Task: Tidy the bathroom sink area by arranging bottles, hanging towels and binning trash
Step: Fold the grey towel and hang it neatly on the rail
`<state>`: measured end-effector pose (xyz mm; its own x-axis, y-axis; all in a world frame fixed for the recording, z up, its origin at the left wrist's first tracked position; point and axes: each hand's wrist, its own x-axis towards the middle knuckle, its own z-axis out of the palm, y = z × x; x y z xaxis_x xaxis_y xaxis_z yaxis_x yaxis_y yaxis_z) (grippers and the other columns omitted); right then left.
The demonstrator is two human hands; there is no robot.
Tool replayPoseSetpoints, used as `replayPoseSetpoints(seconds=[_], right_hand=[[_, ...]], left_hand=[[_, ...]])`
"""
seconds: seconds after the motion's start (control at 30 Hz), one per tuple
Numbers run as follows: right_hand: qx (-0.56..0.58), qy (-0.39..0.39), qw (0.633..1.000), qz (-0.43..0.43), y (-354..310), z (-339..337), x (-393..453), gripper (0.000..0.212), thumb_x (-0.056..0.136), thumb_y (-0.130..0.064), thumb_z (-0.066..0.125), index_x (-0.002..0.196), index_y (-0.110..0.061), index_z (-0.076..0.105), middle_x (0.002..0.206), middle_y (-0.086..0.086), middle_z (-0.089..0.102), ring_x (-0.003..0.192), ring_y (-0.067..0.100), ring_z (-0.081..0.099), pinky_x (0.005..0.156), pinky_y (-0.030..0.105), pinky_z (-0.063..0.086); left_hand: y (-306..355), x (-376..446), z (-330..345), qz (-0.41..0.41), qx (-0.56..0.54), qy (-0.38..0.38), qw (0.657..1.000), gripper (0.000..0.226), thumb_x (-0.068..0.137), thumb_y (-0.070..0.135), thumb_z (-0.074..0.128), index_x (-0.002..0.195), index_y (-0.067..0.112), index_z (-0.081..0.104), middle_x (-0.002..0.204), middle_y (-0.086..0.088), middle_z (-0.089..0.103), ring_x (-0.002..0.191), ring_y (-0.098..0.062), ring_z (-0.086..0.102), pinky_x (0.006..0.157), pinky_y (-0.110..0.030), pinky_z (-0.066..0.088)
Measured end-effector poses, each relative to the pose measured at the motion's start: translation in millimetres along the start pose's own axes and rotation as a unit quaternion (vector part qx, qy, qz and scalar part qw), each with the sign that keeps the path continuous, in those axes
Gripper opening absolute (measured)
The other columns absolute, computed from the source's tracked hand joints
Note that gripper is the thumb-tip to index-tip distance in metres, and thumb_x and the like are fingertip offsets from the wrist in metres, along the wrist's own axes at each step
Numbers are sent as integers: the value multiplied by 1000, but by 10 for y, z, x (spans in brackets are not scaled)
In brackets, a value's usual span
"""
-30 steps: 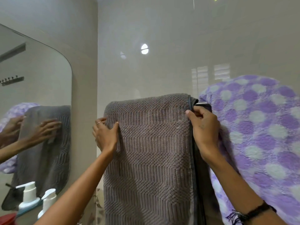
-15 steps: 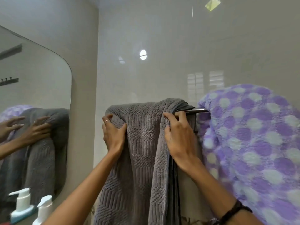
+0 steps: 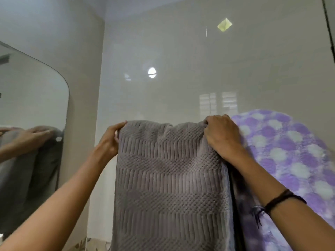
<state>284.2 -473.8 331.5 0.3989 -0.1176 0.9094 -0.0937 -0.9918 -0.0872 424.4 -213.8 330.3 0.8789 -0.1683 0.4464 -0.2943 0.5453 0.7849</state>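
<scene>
A grey ribbed-and-waffle-textured cloth towel [image 3: 168, 178] hangs in front of the pale glossy tiled wall [image 3: 181, 69], its top edge draped over a support that the cloth hides. The left hand [image 3: 110, 140] pinches the towel's upper left corner between thumb and fingers, and the right hand [image 3: 220, 136] is clamped over the bunched upper right corner. The hands are set apart at the two corners, most likely to spread the top edge flat and level so the towel hangs square. A small sag and fold near the right corner suggests that side wants more pulling out.

Just right of the grey towel, touching the right hand and forearm, hangs a fluffy purple cloth with white dots [image 3: 290, 160]; it crowds that corner and leaves little room to spread rightward. At the far left, a round-cornered wall mirror [image 3: 36, 91] reflects the hands and towel. A black thread band [image 3: 282, 198] circles the right wrist.
</scene>
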Motion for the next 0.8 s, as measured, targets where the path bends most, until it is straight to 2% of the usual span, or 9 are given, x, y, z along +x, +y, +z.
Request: replayPoseSetpoints(seconds=[0.13, 0.23, 0.27, 0.33, 0.4, 0.47, 0.57, 0.67, 0.8], right_hand=[[201, 20, 977, 74, -7, -123, 140, 33, 90, -3, 38, 110, -2, 64, 118, 17, 63, 108, 34, 56, 85, 34, 44], [130, 6, 989, 67, -16, -120, 191, 28, 90, -4, 39, 107, 3, 59, 126, 21, 44, 107, 38, 51, 85, 37, 42], [90, -12, 994, 58, -28, -92, 182, 21, 89, -6, 42, 99, 4, 58, 127, 20, 38, 107, 38, 49, 82, 37, 42], [5, -47, 998, 31, -82, -57, 130, 16, 86, -10, 49, 92, 1, 59, 128, 20, 37, 111, 36, 42, 81, 38, 40], [-61, -10, 997, -38, -146, -4, 95, 18, 85, -8, 51, 96, -1, 63, 122, 16, 45, 112, 32, 40, 86, 37, 39], [-42, 23, 994, -97, -210, 44, 71, 20, 86, -2, 48, 97, -4, 64, 109, 12, 54, 103, 28, 49, 84, 36, 41], [-25, -26, 988, -149, -262, 167, 6, 25, 94, -11, 36, 88, -6, 60, 79, 9, 58, 75, 26, 57, 64, 35, 40], [-21, -75, 988, -136, -243, 203, 89, 47, 96, -35, 25, 63, -10, 48, 58, 4, 43, 53, 20, 40, 55, 29, 31], [-43, -142, 982, -114, -243, 236, 329, 54, 96, -43, 21, 54, -12, 38, 59, 5, 40, 61, 22, 43, 64, 30, 31]], left_hand=[[55, 62, -120, 85, 63, 70, 992, 10, 87, 2, 54, 82, 10, 56, 66, -3, 67, 66, -16, 59, 49, -16, 52], [171, 186, -107, 162, 174, 184, 954, 22, 80, -2, 63, 101, 3, 57, 86, -15, 62, 77, -22, 61, 65, -26, 55], [180, 216, -99, 183, 284, 201, 919, 30, 78, 2, 67, 106, 3, 58, 94, -19, 63, 86, -28, 62, 76, -33, 55], [155, 224, -56, 215, 534, 192, 795, 26, 78, 12, 69, 103, 9, 62, 107, -19, 61, 101, -33, 58, 89, -42, 49], [110, 165, 59, 267, 641, 165, 700, 16, 85, 16, 60, 100, 14, 65, 112, -16, 57, 106, -34, 54, 89, -46, 46], [36, 87, 201, 325, 654, 120, 672, 20, 92, 25, 51, 98, 14, 67, 107, -14, 62, 100, -32, 57, 83, -44, 47], [-143, 22, 298, 354, 705, 38, 613, 44, 98, 43, 34, 96, 13, 66, 96, -12, 69, 87, -29, 61, 75, -36, 42], [-174, 46, 271, 329, 724, 48, 605, 58, 97, 50, 27, 96, 8, 68, 96, -16, 71, 88, -32, 62, 76, -36, 41], [-224, 165, 394, 284, 730, 71, 618, 63, 96, 50, 27, 64, 4, 54, 60, -9, 56, 63, -29, 54, 59, -32, 32]])
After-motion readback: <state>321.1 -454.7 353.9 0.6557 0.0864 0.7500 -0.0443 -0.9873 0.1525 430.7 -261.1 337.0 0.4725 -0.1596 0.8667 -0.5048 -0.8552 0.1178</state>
